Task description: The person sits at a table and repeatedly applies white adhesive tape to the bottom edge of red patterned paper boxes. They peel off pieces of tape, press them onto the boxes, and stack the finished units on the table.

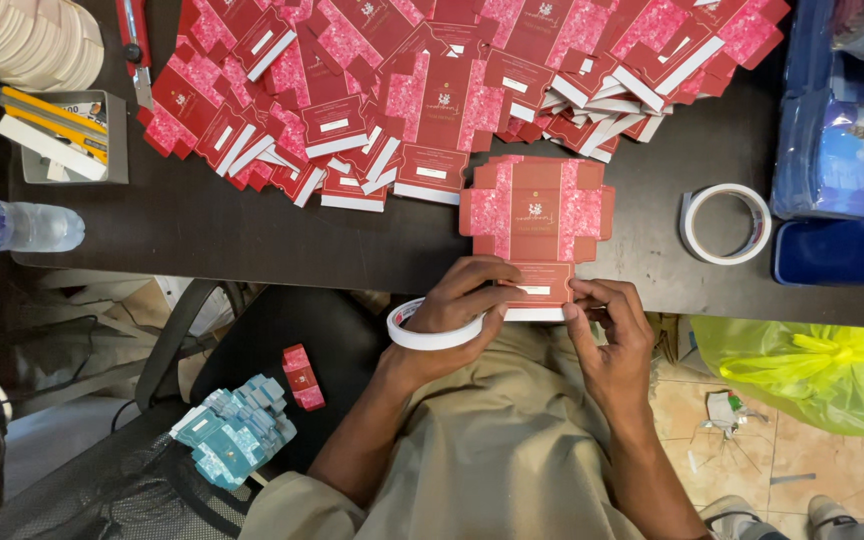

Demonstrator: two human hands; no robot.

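A flat, unfolded red box blank [537, 215] with pink patterned panels lies at the near edge of the dark table [252, 225]. My left hand [462, 300] holds a white tape roll [432, 335] and its fingers press the blank's lower flap. My right hand [607, 325] pinches the same flap's white bottom edge from the right side. Both hands meet at the table edge above my lap.
A big pile of red box blanks [432, 80] covers the far table. A second tape roll [725, 223] lies right, beside blue containers [842, 150]. A water bottle [12, 225], pencil tray [62, 135], folded teal boxes [235, 430] and a green bag [812, 365] surround me.
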